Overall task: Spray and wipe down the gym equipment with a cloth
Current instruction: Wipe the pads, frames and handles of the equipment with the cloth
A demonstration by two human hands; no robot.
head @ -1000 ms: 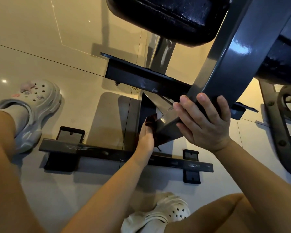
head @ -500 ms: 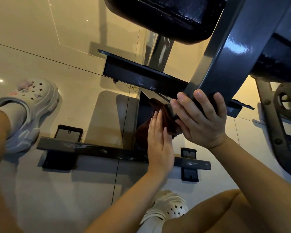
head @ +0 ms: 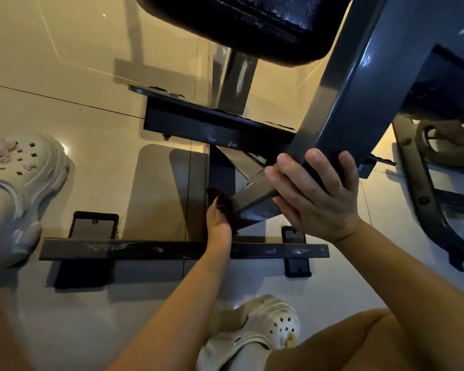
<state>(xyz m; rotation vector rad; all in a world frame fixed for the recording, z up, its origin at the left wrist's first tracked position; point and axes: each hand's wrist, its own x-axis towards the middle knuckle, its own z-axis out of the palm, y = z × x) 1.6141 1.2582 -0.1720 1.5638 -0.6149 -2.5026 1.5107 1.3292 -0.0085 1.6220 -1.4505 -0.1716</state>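
The cloth (head: 220, 200), dark red, lies bunched against the lower end of the slanted brace (head: 249, 195), on the brace's left face, just above the floor bar (head: 182, 250). The left hand (head: 218, 223) is seen edge-on, its fingers reaching up along the cloth and pressing it to the brace; whether they curl round the cloth I cannot tell. The right hand (head: 315, 199) sits on the other side of the brace, fingers together and wrapped over the bottom end of the big post (head: 359, 103), thumb below it. The pad (head: 241, 25) hangs above the brace. 2 clogs (head: 24, 178) stand on the tiled floor (head: 65, 89), one left of the brace, one below it. No readable writing shows anywhere.
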